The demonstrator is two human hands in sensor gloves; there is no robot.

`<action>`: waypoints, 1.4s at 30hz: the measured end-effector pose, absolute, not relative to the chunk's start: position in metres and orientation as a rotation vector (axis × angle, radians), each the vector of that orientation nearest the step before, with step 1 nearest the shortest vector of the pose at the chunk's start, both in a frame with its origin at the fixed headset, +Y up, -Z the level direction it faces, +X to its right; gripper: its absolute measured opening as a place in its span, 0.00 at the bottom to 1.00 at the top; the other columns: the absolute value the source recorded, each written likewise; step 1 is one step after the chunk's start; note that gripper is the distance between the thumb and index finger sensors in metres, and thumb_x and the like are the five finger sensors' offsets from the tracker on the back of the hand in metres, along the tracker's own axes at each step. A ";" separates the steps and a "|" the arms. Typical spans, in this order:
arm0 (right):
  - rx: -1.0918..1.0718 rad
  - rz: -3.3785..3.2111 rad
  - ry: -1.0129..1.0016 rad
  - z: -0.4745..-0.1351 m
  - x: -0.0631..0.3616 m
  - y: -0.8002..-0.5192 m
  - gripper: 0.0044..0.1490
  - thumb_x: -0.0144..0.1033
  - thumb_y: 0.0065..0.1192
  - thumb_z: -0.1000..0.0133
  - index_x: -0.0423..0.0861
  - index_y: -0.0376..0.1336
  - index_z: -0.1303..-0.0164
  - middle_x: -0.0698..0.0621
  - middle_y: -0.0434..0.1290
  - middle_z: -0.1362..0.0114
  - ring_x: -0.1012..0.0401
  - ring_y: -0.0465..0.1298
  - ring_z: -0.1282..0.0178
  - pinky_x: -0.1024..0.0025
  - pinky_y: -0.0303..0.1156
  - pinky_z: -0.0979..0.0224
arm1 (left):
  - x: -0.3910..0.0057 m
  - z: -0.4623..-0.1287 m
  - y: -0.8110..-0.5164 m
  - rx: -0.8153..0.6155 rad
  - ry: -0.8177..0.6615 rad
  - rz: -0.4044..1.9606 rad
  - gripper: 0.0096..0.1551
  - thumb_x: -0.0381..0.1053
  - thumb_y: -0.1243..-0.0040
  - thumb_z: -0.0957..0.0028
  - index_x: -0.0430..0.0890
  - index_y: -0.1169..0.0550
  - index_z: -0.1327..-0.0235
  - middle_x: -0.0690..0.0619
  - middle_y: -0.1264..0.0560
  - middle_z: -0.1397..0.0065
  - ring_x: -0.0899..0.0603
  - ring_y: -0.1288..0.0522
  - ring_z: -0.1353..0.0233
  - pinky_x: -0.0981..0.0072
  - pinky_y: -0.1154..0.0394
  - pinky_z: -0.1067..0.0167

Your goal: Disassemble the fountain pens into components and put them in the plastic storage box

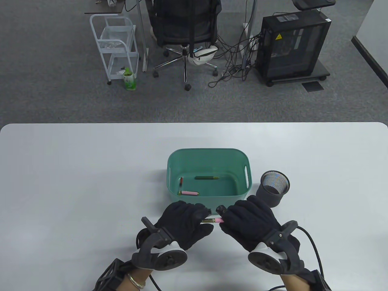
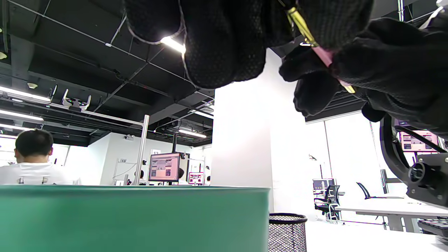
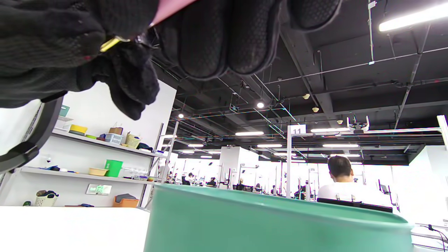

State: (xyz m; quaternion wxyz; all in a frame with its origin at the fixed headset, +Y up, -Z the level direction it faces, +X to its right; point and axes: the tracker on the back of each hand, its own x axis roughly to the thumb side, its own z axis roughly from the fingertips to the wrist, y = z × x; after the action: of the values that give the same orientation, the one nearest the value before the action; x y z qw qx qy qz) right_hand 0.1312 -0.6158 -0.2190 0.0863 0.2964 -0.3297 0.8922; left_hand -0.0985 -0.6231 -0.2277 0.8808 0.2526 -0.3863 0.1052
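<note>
A pink fountain pen part with gold trim [image 1: 212, 220] is held level just in front of the green plastic storage box [image 1: 172, 163]. My left hand [image 1: 185, 222] grips its gold end and my right hand [image 1: 245, 221] grips its pink end; both sets of fingers are curled round it. The same pen [image 2: 323, 57] shows between the gloves in the left wrist view, and its pink body [image 3: 168, 10] shows in the right wrist view. Inside the box lie a green pen piece [image 1: 206, 178], a pink piece [image 1: 188, 193] and a small red piece [image 1: 181, 181].
A black mesh pen cup [image 1: 274, 188] stands right of the box, close to my right hand. The box wall [image 2: 133, 218] fills the low part of both wrist views. Beyond the table stand an office chair, a white cart and a computer case.
</note>
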 end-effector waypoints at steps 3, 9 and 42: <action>0.883 2.659 -0.983 -0.219 0.131 -0.616 0.28 0.57 0.58 0.42 0.60 0.72 0.33 0.61 0.79 0.38 0.61 0.77 0.33 0.52 0.64 0.20 | -0.098 -0.227 -0.623 0.539 -0.808 0.222 0.25 0.61 0.45 0.31 0.44 0.25 0.34 0.49 0.18 0.34 0.46 0.18 0.38 0.49 0.28 0.30; 0.891 2.660 -0.975 -0.220 0.131 -0.617 0.28 0.57 0.58 0.42 0.60 0.72 0.34 0.61 0.79 0.38 0.61 0.77 0.33 0.52 0.64 0.20 | -0.098 -0.228 -0.623 0.530 -0.811 0.227 0.24 0.61 0.48 0.30 0.43 0.23 0.37 0.49 0.16 0.37 0.46 0.17 0.41 0.49 0.27 0.32; 0.893 2.662 -0.974 -0.219 0.130 -0.617 0.29 0.57 0.58 0.42 0.60 0.72 0.33 0.61 0.79 0.38 0.61 0.77 0.33 0.52 0.65 0.20 | -0.100 -0.228 -0.623 0.546 -0.815 0.242 0.35 0.67 0.48 0.34 0.43 0.26 0.27 0.48 0.17 0.35 0.45 0.17 0.38 0.47 0.28 0.31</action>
State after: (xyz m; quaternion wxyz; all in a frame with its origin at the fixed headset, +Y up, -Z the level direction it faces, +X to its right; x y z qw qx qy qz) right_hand 0.1299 -0.6172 -0.2192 0.0847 0.2993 -0.3266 0.8925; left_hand -0.0999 -0.6234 -0.2282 0.8752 0.2615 -0.3902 0.1160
